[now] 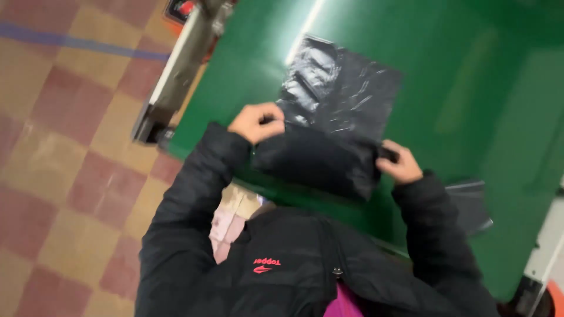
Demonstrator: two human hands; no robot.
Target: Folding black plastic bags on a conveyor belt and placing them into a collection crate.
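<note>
Pinching a crinkly, glossy black plastic bag (338, 111) on the green table (470, 88), left hand (257, 122) and right hand (400, 162) grip tight.

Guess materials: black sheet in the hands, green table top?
Black sheet: likely thin plastic film, glossy; it crinkles and glints, held by left hand and right hand. Green table top: smooth, semi-gloss, mirrors a light streak; painted metal or laminate, unclear.
</note>
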